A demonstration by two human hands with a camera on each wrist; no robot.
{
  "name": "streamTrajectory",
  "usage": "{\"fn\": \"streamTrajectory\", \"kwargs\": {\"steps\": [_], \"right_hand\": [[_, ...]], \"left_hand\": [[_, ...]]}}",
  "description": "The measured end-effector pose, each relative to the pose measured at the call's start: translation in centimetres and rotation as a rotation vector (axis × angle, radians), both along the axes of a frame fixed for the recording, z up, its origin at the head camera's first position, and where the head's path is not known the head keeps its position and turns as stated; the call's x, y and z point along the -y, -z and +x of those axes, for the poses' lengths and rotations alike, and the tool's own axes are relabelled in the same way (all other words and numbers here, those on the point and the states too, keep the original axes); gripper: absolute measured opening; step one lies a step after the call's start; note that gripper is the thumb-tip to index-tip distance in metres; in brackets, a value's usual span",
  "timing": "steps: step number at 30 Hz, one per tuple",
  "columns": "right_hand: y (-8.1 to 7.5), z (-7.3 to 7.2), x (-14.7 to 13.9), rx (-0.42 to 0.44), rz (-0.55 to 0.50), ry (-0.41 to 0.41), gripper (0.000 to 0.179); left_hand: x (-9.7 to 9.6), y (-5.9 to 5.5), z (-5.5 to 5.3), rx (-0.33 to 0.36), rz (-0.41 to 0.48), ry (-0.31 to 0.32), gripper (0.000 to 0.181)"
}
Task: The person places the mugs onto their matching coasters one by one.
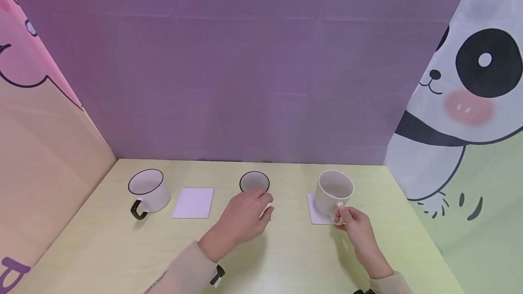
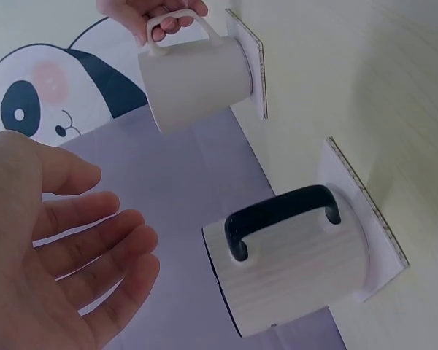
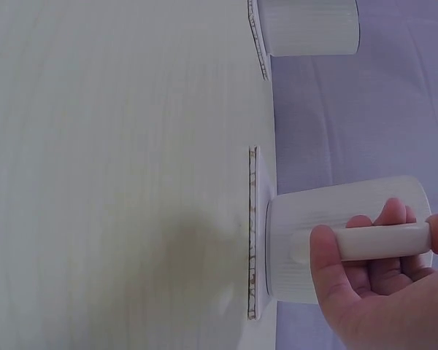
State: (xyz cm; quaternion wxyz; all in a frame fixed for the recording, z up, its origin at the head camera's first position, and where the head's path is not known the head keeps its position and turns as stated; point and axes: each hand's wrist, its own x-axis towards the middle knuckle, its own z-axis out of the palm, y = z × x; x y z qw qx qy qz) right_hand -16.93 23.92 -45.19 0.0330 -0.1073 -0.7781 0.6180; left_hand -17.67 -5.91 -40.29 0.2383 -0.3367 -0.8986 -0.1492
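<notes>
My right hand (image 1: pixel 356 230) pinches the handle of a plain white mug (image 1: pixel 327 196), which stands upright on a square white coaster (image 1: pixel 312 214) at the right of the table. In the right wrist view, fingers and thumb wrap that handle. At the middle, my left hand (image 1: pixel 245 217) hovers in front of a black-rimmed white mug (image 1: pixel 254 182) and partly hides it in the head view. The left wrist view shows this mug's black handle (image 2: pixel 281 213) and the coaster (image 2: pixel 361 211) under it. There the left fingers are loosely bent, holding nothing, with a gap to the mug.
Another black-rimmed white mug (image 1: pixel 153 196) with a black handle stands directly on the pale table (image 1: pixel 294 257) at the left. Beside it lies a bare square coaster (image 1: pixel 193 203). A purple backdrop (image 1: pixel 261 80) rises behind the table, with printed cloth panels along both sides.
</notes>
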Motion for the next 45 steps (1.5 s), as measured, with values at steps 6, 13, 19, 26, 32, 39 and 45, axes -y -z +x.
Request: {"fn": "streamTrajectory", "kwargs": {"steps": [6,13,19,26,32,39,45], "right_hand": [[0.0,0.0,0.0,0.005,-0.001,-0.001,0.028],[-0.1,0.0,-0.1,0.012,0.000,-0.010,0.028],[-0.2,0.0,-0.3,0.011,0.003,-0.010,0.029],[-0.1,-0.1,-0.2,-0.007,-0.001,-0.007,0.029],[-0.1,0.0,-0.1,0.009,0.002,-0.014,0.029],[0.0,-0.1,0.0,0.004,0.003,-0.013,0.028],[0.0,-0.2,-0.1,-0.002,0.013,-0.011,0.028]], "left_hand": [[1.2,-0.2,-0.1,0.051,0.041,-0.023,0.009],[2.6,-0.7,-0.2,0.091,0.105,-0.070,0.011],[3.6,-0.9,-0.3,0.102,0.146,-0.093,0.012],[4.8,-1.0,-0.5,0.081,0.198,-0.124,0.010],[6.0,-0.7,-0.4,0.090,0.193,-0.160,0.009],[7.7,-0.3,-0.5,0.084,0.181,-0.197,0.009],[9.1,-0.2,-0.4,0.091,0.190,-0.246,0.008]]}}
